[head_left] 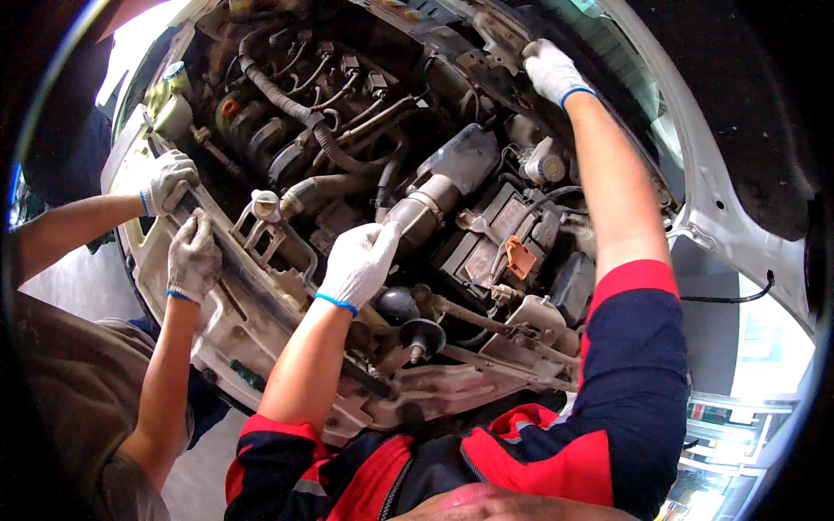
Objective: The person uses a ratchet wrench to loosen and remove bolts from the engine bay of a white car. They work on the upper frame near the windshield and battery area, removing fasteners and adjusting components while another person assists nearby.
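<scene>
In an open engine bay, my left hand (360,267), in a white knit glove with a blue cuff, is closed at the end of a grey air intake duct (420,214). Its fingertips are pressed together there; whatever lies between them is hidden. My right hand (556,73), gloved alike, reaches to the far right and bears on the metal panel (499,39) at the bay's back edge. Its fingers are bent and partly hidden. Between my arms sits a dusty battery (493,239) with an orange terminal cover (520,258).
At the left, another person's two gloved hands (195,256) are on the front crossmember (228,291). A ribbed hose (282,100) crosses the engine. The raised hood (712,187) stands at the right, with a thin black cable (730,300) below it. A black-rimmed round mount (421,337) lies nearest me.
</scene>
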A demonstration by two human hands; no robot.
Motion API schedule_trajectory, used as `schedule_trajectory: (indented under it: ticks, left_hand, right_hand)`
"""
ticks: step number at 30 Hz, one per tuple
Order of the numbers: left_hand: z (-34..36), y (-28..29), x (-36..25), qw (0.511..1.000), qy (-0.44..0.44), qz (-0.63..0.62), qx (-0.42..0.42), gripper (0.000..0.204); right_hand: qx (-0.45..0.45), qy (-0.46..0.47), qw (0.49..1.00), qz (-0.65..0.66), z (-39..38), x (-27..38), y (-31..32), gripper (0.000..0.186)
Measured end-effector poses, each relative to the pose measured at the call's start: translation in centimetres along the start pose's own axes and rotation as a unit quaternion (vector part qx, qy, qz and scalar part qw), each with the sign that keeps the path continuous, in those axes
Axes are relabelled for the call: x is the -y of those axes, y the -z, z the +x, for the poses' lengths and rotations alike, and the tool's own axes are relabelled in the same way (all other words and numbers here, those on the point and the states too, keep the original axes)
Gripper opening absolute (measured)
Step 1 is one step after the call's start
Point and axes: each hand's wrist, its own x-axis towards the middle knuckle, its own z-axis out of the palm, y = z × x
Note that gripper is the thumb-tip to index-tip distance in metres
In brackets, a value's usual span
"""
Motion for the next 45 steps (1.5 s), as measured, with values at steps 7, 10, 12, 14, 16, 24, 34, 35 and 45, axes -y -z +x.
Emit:
schedule_trajectory:
  ticks: [7, 10, 12, 14, 16, 24, 34, 35, 45]
  left_hand:
    - [0.3, -0.5, -0.3, 0.999, -0.027, 0.025, -0.007, 0.042]
    - [0.0, -0.1, -0.9, 0.999, -0.023, 0.029, -0.007, 0.042]
    - [-0.2, 0.5, -0.6, 0.999, -0.016, 0.031, -0.015, 0.042]
    - [-0.1, 0.3, -0.5, 1.000, -0.013, 0.029, -0.001, 0.040]
    - [-0.3, 0.4, -0.6, 1.000, -0.004, 0.018, 0.005, 0.040]
    - [0.0, 0.0, -0.2, 0.999, -0.024, 0.027, -0.005, 0.043]
    - [-0.2, 0.2, -0.7, 0.998, -0.025, 0.051, 0.004, 0.041]
    - [-0.1, 0.2, -0.5, 0.998, -0.025, 0.050, 0.001, 0.041]
    - [-0.2, 0.1, -0.3, 0.997, -0.052, 0.062, 0.001, 0.041]
  right_hand:
    - [-0.121, -0.030, 0.992, -0.008, 1.2, -2.9, -1.4, 0.027]
    - [-0.042, -0.314, 0.863, 0.394, 2.5, -1.3, -1.1, 0.027]
    - [-0.050, 0.095, 0.991, -0.078, -0.4, 0.3, -0.8, 0.024]
    - [0.079, 0.269, 0.924, -0.259, -0.2, -0.7, -0.2, 0.031]
    - [0.051, 0.202, 0.951, -0.229, 0.1, -0.3, 1.2, 0.038]
    - [-0.100, 0.166, 0.968, -0.157, -0.2, 0.7, -1.0, 0.021]
    - [-0.030, -0.318, 0.822, 0.471, 1.6, -1.4, -1.4, 0.030]
    - [-0.017, -0.124, 0.956, 0.265, 1.1, -2.0, -1.4, 0.030]
    - [-0.157, 0.058, 0.986, -0.006, 1.0, -2.5, -2.7, 0.026]
